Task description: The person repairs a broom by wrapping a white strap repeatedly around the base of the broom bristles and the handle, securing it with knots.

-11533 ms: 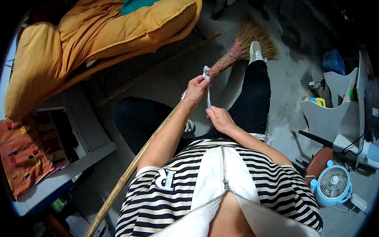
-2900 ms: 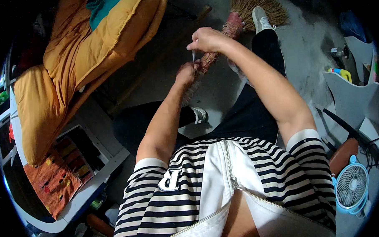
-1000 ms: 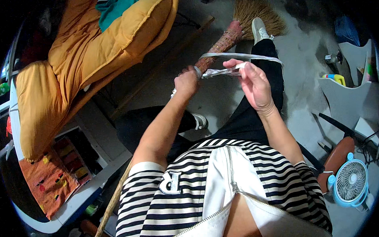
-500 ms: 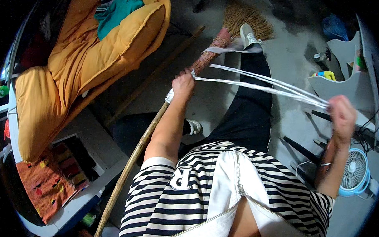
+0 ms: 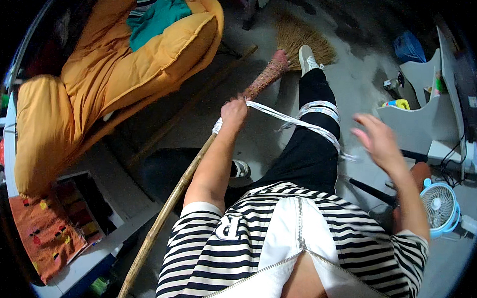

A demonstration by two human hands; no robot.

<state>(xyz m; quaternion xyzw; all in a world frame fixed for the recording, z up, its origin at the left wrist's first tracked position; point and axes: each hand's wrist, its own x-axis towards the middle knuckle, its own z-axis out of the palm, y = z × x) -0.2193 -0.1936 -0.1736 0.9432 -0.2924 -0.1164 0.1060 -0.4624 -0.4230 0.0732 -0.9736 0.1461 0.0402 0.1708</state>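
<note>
A straw broom (image 5: 267,77) with a long wooden handle (image 5: 164,217) slants across the view, its bristles (image 5: 300,39) on the floor beside my shoe. My left hand (image 5: 234,114) is closed round the broom where the handle meets the reddish bound neck. White cloth strip is wrapped on the handle just below that hand. From the hand a long loose white cloth strip (image 5: 279,115) trails right and lies across my outstretched dark trouser leg. My right hand (image 5: 375,141) is raised right of the leg, fingers apart and holding nothing, away from the strip's end.
An orange padded chair cushion (image 5: 136,84) with a green cloth (image 5: 158,20) fills the upper left. A patterned orange cloth (image 5: 47,234) lies on a pale frame below it. At right stand a grey open bin (image 5: 405,119) with bottles and a small blue fan (image 5: 439,207).
My right hand has let go of the white strip, which was stretched taut and now lies slack over my leg. My left hand still grips the broom.
</note>
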